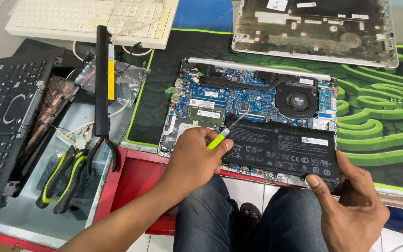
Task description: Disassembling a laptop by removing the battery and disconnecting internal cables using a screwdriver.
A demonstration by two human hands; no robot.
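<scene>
The opened laptop [253, 105] lies bottom-up on a green-patterned mat [374, 116] at the near edge of the counter [136, 172], its blue circuit board and round fan [299, 101] bare to the room. The flat black battery pack [281, 150] sits along the laptop's near edge, its right corner lifted slightly. The person's right hand [350, 205] has thumb and fingers closed on that near right corner, thumb on top. The left hand [194, 161] is closed around a small screwdriver [222, 135] with a yellow-green handle, its thin tip pointing at the board just above the battery's upper left edge.

The pack looks like a stiff, thin slab of moderate weight, smooth-skinned and somewhat slippery, and to my eye it should not be bent or pricked; the rigid edges and corners seem the safe places to hold, away from the connector side. The board beside it is delicate.

To the left lie pliers [66, 175] with yellow-green handles, a long black bar-shaped battery [102, 79], a black keyboard panel [5, 116] and a white keyboard [89, 18]; the removed laptop base cover [313, 30] rests beyond.
</scene>
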